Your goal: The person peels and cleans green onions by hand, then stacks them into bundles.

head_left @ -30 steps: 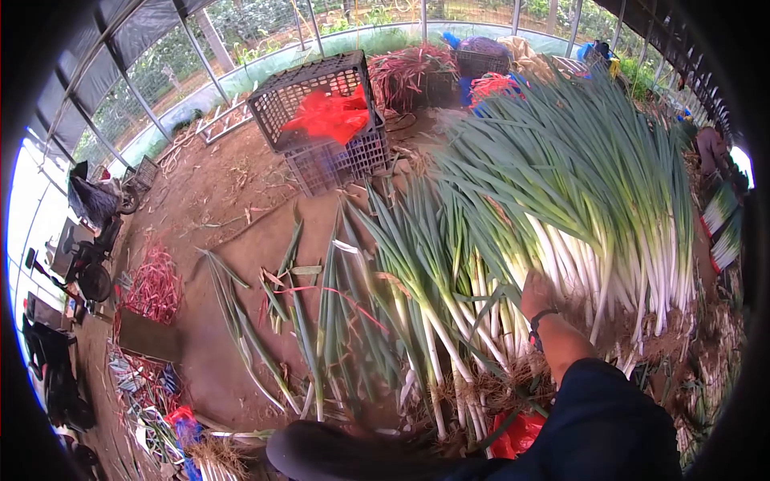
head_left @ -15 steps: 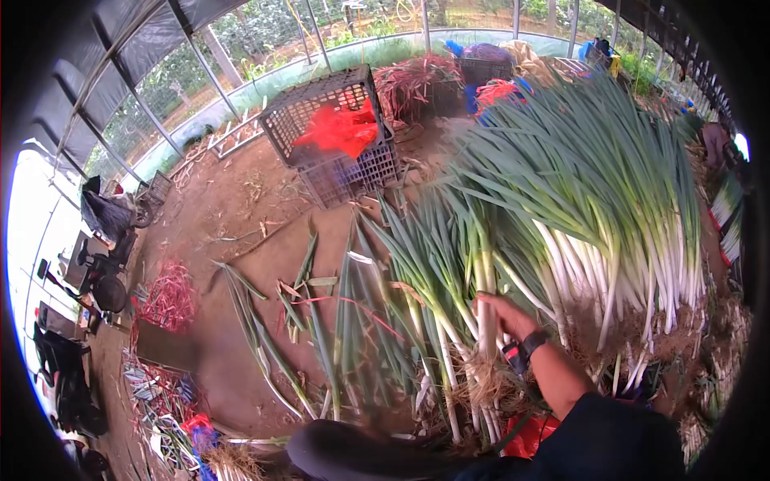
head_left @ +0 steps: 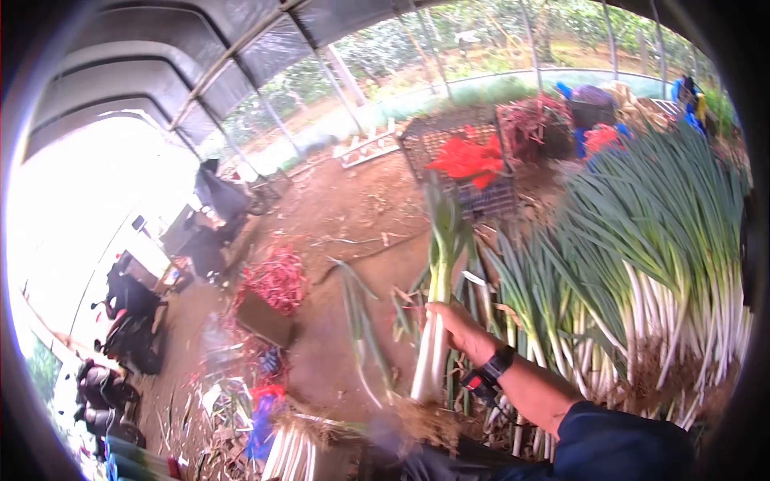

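My right hand (head_left: 455, 325) is closed round a few long green onions (head_left: 423, 365), held upright with leaves up and the blurred, soil-covered roots down. A watch (head_left: 500, 362) is on that wrist. More green onions (head_left: 682, 313) lie in a big heap to the right, white stalks toward me. A thinner row of green onions (head_left: 529, 280) lies just right of the held ones. Some loose stalks (head_left: 358, 321) rest on the ground to the left. White stalks of a bundle (head_left: 290, 455) show at the bottom. My left hand is out of view.
A black plastic crate (head_left: 449, 128) with a red bag (head_left: 469, 160) stands ahead. Red ties (head_left: 277, 276) lie in a pile by a brown box (head_left: 265, 319). Parked scooters (head_left: 132, 321) line the left side. Another red pile (head_left: 533, 120) sits at the back.
My right hand has lifted the green onions off the row and carried them left. The view has turned left, showing more of the scooters and the bundle at the bottom.
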Demonstrator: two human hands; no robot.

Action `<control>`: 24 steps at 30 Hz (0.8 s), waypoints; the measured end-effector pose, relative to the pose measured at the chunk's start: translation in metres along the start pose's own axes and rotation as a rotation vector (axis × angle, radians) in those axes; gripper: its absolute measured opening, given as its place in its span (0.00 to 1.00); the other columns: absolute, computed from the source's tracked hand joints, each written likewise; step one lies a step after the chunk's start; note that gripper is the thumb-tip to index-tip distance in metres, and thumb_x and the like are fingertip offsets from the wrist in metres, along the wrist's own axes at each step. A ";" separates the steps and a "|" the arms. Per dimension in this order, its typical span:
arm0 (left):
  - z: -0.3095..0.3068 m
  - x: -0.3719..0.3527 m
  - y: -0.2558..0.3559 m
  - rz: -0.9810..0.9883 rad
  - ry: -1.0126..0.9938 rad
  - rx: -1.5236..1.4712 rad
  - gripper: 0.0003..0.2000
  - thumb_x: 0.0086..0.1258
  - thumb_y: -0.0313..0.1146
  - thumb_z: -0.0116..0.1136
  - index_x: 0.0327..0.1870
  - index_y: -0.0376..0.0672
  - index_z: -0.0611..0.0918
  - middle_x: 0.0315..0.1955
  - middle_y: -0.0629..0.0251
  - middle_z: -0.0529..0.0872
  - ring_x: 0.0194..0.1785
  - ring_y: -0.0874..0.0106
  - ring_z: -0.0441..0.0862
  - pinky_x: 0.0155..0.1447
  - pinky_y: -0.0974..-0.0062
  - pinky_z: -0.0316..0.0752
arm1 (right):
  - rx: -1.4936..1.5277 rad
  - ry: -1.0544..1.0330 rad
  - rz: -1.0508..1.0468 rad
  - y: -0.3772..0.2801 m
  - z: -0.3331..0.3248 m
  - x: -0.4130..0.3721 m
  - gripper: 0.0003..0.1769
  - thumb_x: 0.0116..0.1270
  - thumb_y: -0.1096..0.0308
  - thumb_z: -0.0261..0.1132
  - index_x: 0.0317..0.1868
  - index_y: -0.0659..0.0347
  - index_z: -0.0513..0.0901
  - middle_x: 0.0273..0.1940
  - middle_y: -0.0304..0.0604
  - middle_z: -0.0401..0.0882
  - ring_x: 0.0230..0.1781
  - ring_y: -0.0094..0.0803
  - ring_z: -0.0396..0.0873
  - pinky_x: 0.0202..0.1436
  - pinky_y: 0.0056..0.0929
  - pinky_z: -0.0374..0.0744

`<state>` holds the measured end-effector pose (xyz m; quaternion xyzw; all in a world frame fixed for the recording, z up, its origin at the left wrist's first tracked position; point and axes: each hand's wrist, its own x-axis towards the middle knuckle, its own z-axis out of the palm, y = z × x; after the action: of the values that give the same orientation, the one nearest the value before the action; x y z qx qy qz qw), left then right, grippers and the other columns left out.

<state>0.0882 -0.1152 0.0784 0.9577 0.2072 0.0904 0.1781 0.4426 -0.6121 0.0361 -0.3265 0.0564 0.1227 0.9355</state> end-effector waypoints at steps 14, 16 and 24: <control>-0.046 0.069 0.209 0.386 0.410 -0.260 0.12 0.76 0.33 0.65 0.56 0.42 0.88 0.41 0.54 0.90 0.41 0.63 0.91 0.44 0.66 0.84 | -1.708 -0.563 -0.402 -0.029 0.072 -0.093 0.35 0.73 0.66 0.64 0.79 0.49 0.66 0.57 0.61 0.84 0.53 0.60 0.85 0.57 0.50 0.84; -0.045 0.084 0.204 0.222 0.245 -0.645 0.20 0.81 0.37 0.61 0.69 0.38 0.80 0.40 0.58 0.91 0.39 0.69 0.89 0.42 0.72 0.84 | -1.859 -0.642 -0.413 -0.025 0.072 -0.100 0.35 0.72 0.65 0.62 0.79 0.46 0.66 0.54 0.59 0.86 0.49 0.60 0.86 0.53 0.54 0.85; -0.009 0.058 0.131 -0.225 0.162 -1.251 0.18 0.84 0.40 0.54 0.64 0.37 0.78 0.39 0.59 0.88 0.37 0.69 0.88 0.33 0.74 0.84 | -2.002 -1.019 -0.759 0.005 0.079 -0.112 0.45 0.60 0.70 0.70 0.79 0.42 0.68 0.35 0.46 0.79 0.33 0.49 0.84 0.36 0.48 0.82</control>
<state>0.1855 -0.1986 0.1420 0.6352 0.2275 0.2470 0.6955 0.3352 -0.5804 0.1157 -0.8226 -0.5442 -0.0571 0.1549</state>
